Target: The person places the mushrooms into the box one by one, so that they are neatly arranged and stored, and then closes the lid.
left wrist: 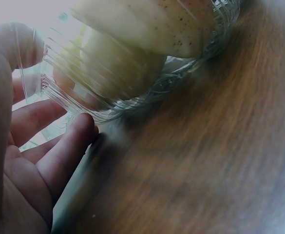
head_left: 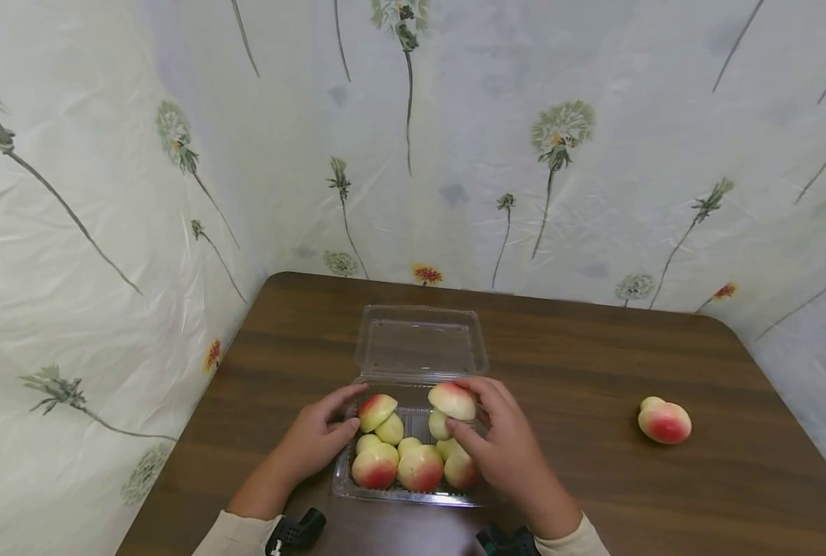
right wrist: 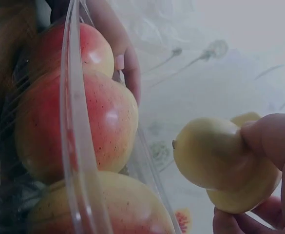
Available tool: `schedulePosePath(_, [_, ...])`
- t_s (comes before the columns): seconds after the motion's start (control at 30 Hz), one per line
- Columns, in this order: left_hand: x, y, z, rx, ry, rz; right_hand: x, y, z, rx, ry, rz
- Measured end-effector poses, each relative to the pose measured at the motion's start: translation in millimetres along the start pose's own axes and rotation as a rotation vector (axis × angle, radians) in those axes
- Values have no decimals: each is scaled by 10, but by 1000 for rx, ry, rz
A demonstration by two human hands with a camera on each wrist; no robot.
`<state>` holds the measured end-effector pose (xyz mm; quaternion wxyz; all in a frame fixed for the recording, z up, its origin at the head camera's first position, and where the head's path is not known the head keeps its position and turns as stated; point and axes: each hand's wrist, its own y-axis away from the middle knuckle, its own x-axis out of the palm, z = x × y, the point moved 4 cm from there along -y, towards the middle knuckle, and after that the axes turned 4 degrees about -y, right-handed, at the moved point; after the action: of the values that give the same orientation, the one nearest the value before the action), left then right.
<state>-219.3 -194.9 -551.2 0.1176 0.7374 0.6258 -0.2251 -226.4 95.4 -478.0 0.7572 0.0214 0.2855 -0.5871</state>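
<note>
A clear plastic clamshell box [head_left: 413, 498] lies with its lid [head_left: 419, 340] folded back. Inside, three two-lobed yellow fruits with red blush [head_left: 421, 467] make up the front row, and another one [head_left: 378, 413] sits at the back left. My right hand [head_left: 506, 436] pinches a similar two-lobed fruit [head_left: 452, 401] between thumb and fingers over the box's back right. In the right wrist view that fruit [right wrist: 208, 153] hangs beyond the wall, its pale small lobe facing the camera. My left hand [head_left: 315, 436] holds the box's left side, fingers [left wrist: 69, 151] at the ridged plastic wall.
One more two-lobed fruit [head_left: 665, 422] lies alone on the right part of the brown wooden table [head_left: 559, 355]. Walls covered in dandelion-print sheeting [head_left: 454, 154] rise behind the table and along its left side.
</note>
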Motion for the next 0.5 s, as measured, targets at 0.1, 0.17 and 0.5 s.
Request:
schedulePosePath(0.1, [3, -2, 12, 1, 1, 3, 28, -16, 8, 4, 2, 10])
schedulePosePath(0.17, [0, -5, 16, 10, -1, -2, 50, -33, 17, 0, 18, 17])
schedulePosePath(0.5, [-1, -4, 27, -4, -3, 6, 171, -95, 41, -38, 174, 57])
